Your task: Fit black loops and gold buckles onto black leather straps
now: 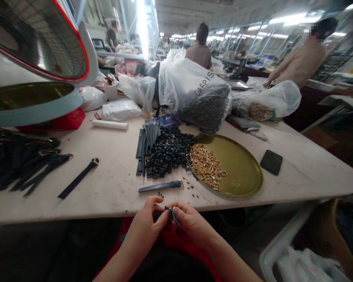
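My left hand (pixel 150 216) and my right hand (pixel 186 217) meet just below the table's front edge, both closed on a small dark strap (pixel 173 216) with a bit of gold metal at it. Fingers hide most of that piece. Beyond them on the table lies a dark strap with a gold buckle (pixel 160 186). Behind it are a heap of black loops (pixel 167 152) and a bundle of flat dark strips (pixel 145 143). Gold buckles (pixel 207 166) are piled on the left part of a round gold tray (pixel 241 168).
One buckled strap (pixel 78 178) and a pile of black straps (pixel 14 156) lie left. A white roll (pixel 110 125), plastic bags (pixel 194 90) and a fan (pixel 41 35) stand behind. A dark flat object (pixel 271 162) lies right. People are in the background.
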Motion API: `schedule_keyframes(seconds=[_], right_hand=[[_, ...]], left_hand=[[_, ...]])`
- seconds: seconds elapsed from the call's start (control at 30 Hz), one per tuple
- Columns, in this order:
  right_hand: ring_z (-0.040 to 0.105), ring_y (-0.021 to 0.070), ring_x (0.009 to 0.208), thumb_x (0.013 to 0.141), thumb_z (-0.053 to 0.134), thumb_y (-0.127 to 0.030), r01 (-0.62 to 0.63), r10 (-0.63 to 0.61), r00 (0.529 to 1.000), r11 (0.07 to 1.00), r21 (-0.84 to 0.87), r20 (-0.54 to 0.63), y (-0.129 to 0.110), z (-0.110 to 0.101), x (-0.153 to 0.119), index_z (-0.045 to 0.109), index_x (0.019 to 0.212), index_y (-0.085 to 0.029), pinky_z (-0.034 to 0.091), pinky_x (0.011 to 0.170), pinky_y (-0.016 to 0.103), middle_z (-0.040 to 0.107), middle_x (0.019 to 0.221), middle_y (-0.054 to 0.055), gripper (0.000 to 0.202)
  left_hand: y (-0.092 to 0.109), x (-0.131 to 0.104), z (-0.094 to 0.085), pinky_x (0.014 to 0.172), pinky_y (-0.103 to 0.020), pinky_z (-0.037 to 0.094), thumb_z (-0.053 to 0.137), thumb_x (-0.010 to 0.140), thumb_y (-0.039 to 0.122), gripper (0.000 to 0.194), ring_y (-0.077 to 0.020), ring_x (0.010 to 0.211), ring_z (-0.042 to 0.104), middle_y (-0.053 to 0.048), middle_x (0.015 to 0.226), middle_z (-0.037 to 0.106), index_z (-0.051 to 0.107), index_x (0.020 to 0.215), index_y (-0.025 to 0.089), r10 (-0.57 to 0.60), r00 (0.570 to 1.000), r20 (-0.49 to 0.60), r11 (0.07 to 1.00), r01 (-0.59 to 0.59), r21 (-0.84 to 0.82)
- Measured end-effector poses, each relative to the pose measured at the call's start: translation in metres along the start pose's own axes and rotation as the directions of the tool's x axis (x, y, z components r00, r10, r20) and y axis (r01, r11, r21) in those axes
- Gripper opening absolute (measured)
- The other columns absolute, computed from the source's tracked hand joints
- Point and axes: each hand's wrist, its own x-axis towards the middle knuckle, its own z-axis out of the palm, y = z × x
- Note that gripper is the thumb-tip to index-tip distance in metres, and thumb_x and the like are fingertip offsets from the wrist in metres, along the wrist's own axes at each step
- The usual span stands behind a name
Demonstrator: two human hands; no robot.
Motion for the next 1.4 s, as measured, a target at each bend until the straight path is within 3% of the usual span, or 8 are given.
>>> schedule_keyframes(seconds=[0.27,0.43,0.57,0.63,0.73,0.9,1.0,1.4], right_hand=[[0.050,0.0079,0.061,0.067,0.070,-0.034,-0.153,0.124,0.980,0.969,0.192,0.155,-0.001,0.000,-0.003,0.060,0.081,-0.013,0.037,0.060,0.020,0.057,0.072,0.000,0.028],[0.051,0.0099,0.061,0.066,0.069,-0.036,-0.074,0.057,0.993,0.982,0.173,0.105,0.005,0.004,-0.007,0.056,0.074,-0.015,0.039,0.066,0.023,0.056,0.068,-0.001,0.027],[0.042,0.0091,0.052,0.074,0.059,-0.039,0.146,-0.168,0.977,0.976,-0.162,-0.132,0.009,0.003,-0.008,0.047,0.068,-0.018,0.034,0.053,0.022,0.047,0.056,-0.005,0.025],[0.038,0.0088,0.049,0.074,0.059,-0.036,0.221,-0.334,0.919,0.878,-0.425,-0.211,0.009,0.002,-0.010,0.043,0.066,-0.020,0.031,0.050,0.022,0.042,0.054,-0.007,0.024],[0.038,0.0091,0.050,0.074,0.057,-0.029,0.246,-0.456,0.876,0.702,-0.668,-0.156,0.007,0.002,-0.016,0.045,0.075,-0.020,0.031,0.050,0.022,0.041,0.057,-0.007,0.015],[0.045,0.0104,0.058,0.077,0.051,-0.023,0.271,-0.292,0.947,0.509,-0.817,0.132,-0.003,0.004,-0.037,0.053,0.079,-0.020,0.033,0.055,0.022,0.052,0.065,-0.004,0.004],[0.047,0.0106,0.063,0.079,0.050,-0.023,0.283,-0.194,0.957,0.475,-0.833,0.215,-0.009,0.007,-0.051,0.054,0.078,-0.019,0.034,0.057,0.021,0.055,0.070,-0.003,0.005],[0.039,0.0098,0.060,0.086,0.042,-0.031,0.231,-0.090,0.972,0.496,-0.837,0.215,-0.008,0.007,-0.062,0.046,0.083,-0.019,0.031,0.055,0.021,0.044,0.066,-0.005,0.013]], left_hand=[[-0.003,0.003,0.000,0.057,-0.025,0.037,0.059,0.069,0.037,0.026,-0.0171,0.058,0.056,0.002,0.063,0.059,0.055,0.088,0.021,0.009,1.000,-0.001,0.976,-0.009,0.216],[-0.003,-0.003,-0.004,0.055,-0.024,0.035,0.060,0.069,0.037,0.019,-0.0163,0.057,0.054,0.001,0.061,0.059,0.058,0.075,0.019,0.010,0.999,0.048,0.975,-0.020,0.220],[0.002,-0.016,-0.007,0.066,-0.026,0.043,0.055,0.075,0.027,0.020,-0.0176,0.074,0.059,-0.004,0.084,0.066,0.058,0.091,0.016,0.010,0.960,0.278,0.993,0.024,-0.117],[0.004,-0.022,-0.008,0.071,-0.027,0.045,0.055,0.075,0.024,0.025,-0.0181,0.080,0.060,-0.007,0.093,0.066,0.056,0.099,0.014,0.005,0.951,0.309,0.969,0.072,-0.238],[0.002,-0.030,-0.008,0.076,-0.028,0.044,0.058,0.074,0.023,0.032,-0.0188,0.087,0.059,-0.008,0.098,0.064,0.054,0.105,0.014,0.009,0.947,0.321,0.926,0.114,-0.361],[-0.005,-0.041,-0.006,0.068,-0.026,0.045,0.059,0.072,0.019,0.034,-0.0136,0.072,0.060,-0.004,0.088,0.064,0.053,0.106,0.014,-0.045,0.908,0.417,0.874,0.237,-0.424],[-0.009,-0.045,-0.004,0.068,-0.026,0.044,0.062,0.068,0.016,0.033,-0.0139,0.073,0.060,-0.004,0.086,0.065,0.055,0.100,0.013,-0.036,0.879,0.476,0.866,0.265,-0.424],[-0.011,-0.045,-0.003,0.065,-0.025,0.042,0.063,0.065,0.016,0.032,-0.0133,0.068,0.059,-0.002,0.077,0.065,0.055,0.096,0.013,-0.030,0.864,0.502,0.867,0.272,-0.417]])
